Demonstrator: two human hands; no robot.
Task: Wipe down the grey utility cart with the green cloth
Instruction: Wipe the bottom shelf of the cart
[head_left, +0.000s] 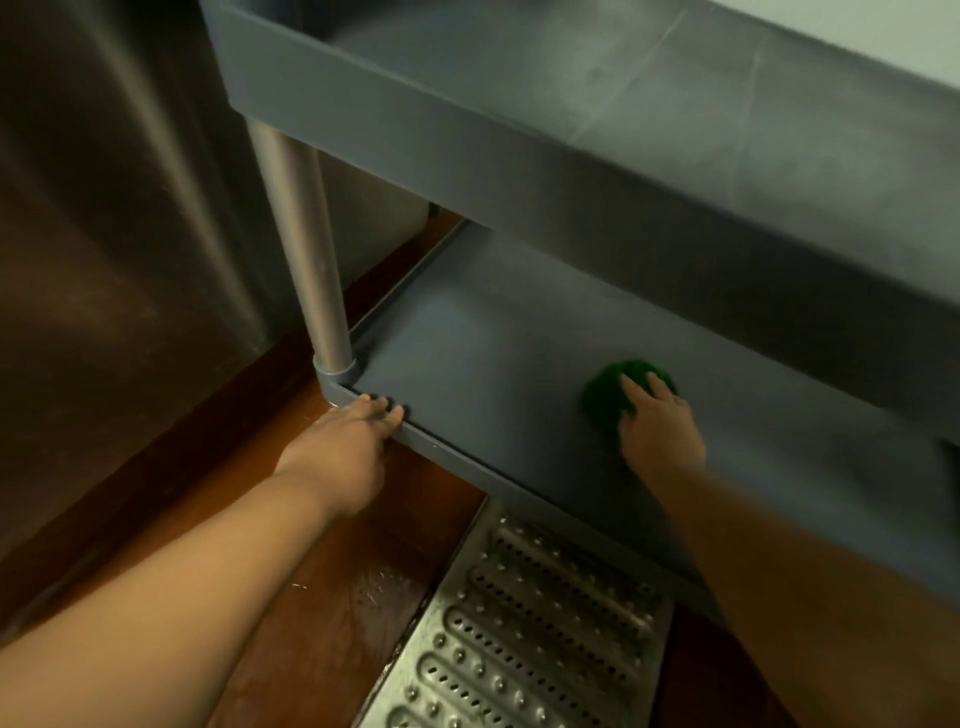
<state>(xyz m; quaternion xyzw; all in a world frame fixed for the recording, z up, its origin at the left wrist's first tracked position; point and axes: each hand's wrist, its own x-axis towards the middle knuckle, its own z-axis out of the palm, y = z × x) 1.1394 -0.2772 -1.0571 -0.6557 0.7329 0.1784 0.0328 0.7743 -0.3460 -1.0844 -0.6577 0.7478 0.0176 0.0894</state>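
Observation:
The grey utility cart (467, 332) fills the upper right, with a middle shelf above and a bottom shelf below. The green cloth (605, 397) lies bunched on the bottom shelf. My right hand (657, 423) presses flat on the cloth with straight fingers, covering its near side. My left hand (353, 431) holds the front left rim of the bottom shelf, fingertips curled over the edge beside the round metal post (304, 234).
A perforated metal floor drain grate (519, 634) lies in front of the cart. The floor (311, 597) is reddish brown and wet near the grate. A stainless steel panel (114, 234) stands at the left, close to the cart's post.

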